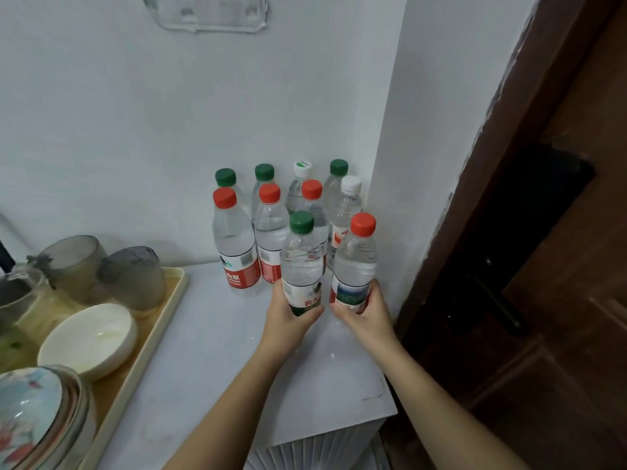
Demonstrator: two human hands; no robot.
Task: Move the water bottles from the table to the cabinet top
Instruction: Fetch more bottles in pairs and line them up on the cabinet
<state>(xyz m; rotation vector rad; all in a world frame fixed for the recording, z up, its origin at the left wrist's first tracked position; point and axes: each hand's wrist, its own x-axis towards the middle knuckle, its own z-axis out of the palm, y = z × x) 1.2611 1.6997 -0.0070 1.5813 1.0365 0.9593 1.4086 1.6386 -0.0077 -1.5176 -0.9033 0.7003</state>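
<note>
My left hand (288, 317) grips a green-cap bottle (302, 262), and my right hand (364, 315) a red-cap bottle (356, 262), both upright, side by side. I see the cabinet top (210, 368) beneath them, a tray (149, 337) at 9 o'clock and a bottle cluster (271, 232) at 12.

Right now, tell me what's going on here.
A person grips two water bottles at the white cabinet top: the left hand holds the green-capped bottle, the right hand the red-capped bottle. Eight more bottles stand behind them in the corner. A tray of bowls and cups sits to the left.
</note>
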